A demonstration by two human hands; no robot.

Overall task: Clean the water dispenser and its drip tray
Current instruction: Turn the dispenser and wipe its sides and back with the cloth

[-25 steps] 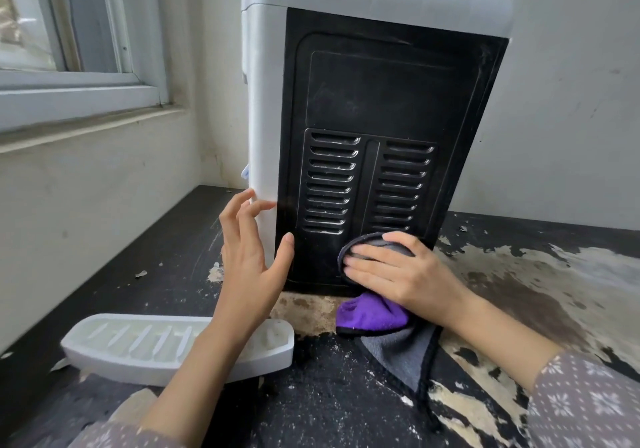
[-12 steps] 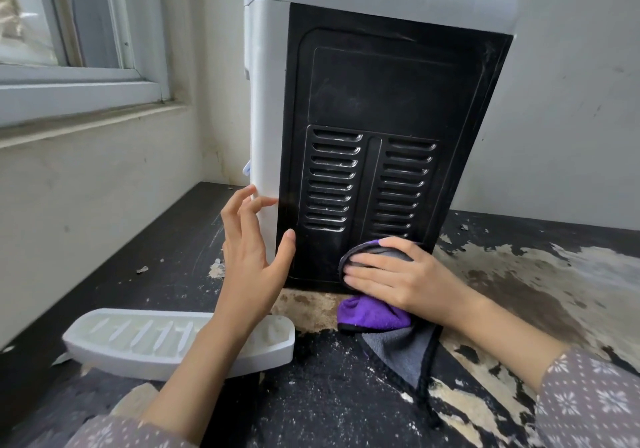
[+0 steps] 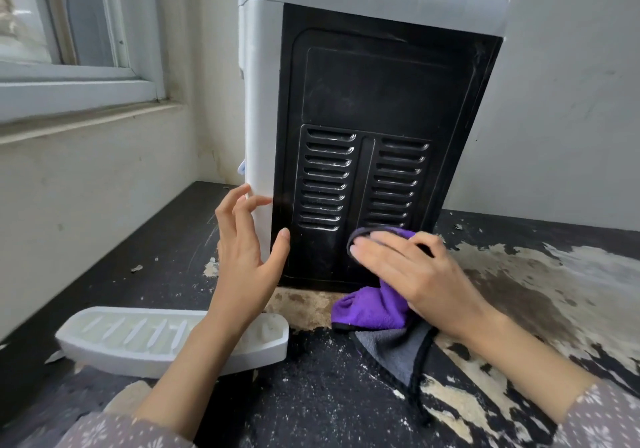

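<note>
The right hand [image 3: 412,271] is laid flat, fingers straight, pressing a soft purple-and-grey microfibre cloth [image 3: 377,309] against the lower edge of the black back panel. The cloth is judged limp and light; its loose tail is draped onto the worktop [image 3: 346,395] and is best bunched under the palm. The left hand [image 3: 247,257] is spread open, fingertips and thumb touching the rear left corner of the tall white plastic water dispenser [image 3: 363,0], bracing it.

The dispenser stands upright on the worktop, back turned to the camera, near the wall corner. It is judged rigid but fairly light if empty, liable to slide on its base; a hold at the white side walls is advised, not at the thin louvred black panel [image 3: 363,177]. Pale dust appears to lie along the vent slats, though glare makes this uncertain.

The white ribbed plastic drip tray [image 3: 138,340] lies detached on the worktop, left of the dispenser, beneath the left forearm. It is judged light, stiff and smooth.
</note>
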